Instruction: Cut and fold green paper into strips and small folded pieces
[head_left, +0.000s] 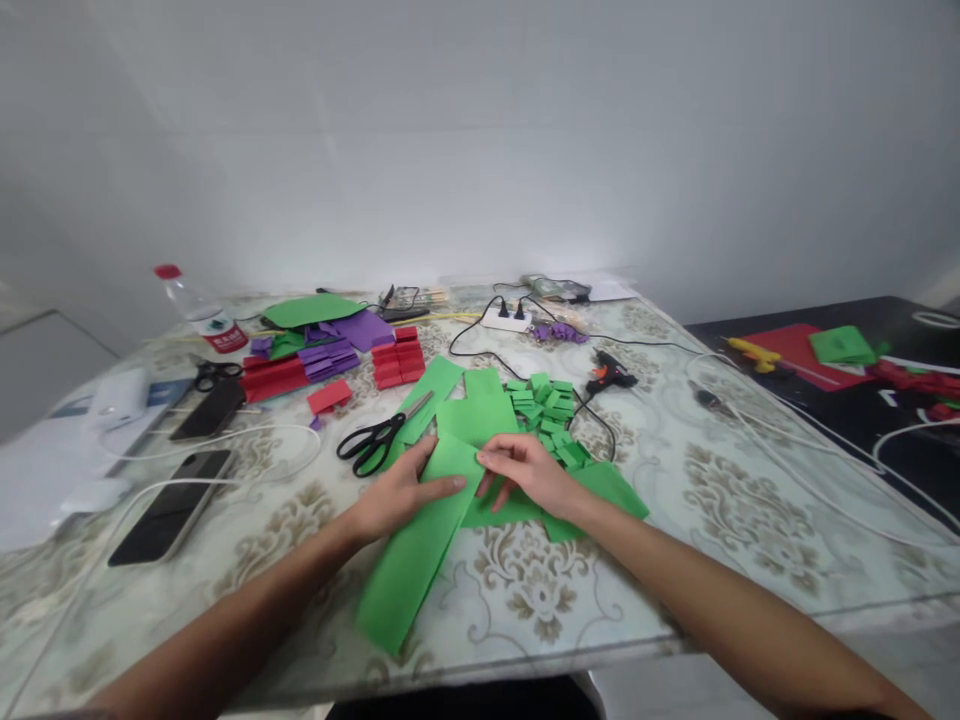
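A long folded green paper strip (409, 575) slants across the table in front of me. My left hand (401, 490) grips its left side, thumb on top and fingers mostly hidden beneath. My right hand (525, 470) pinches the strip's upper right corner between thumb and forefinger. Under and behind the hands lie more green sheets (476, 415). A heap of small folded green paper pieces (544, 400) sits just beyond my right hand. Black-handled scissors (382, 435) rest on green paper to the left, blades pointing away.
A glue gun (607, 372) and a white power strip (508, 319) with cables lie behind at the right. Red folded paper (397, 360), purple paper (330, 360), a bottle (206, 315) and a phone (172, 508) are at the left. A black table (825, 420) adjoins on the right.
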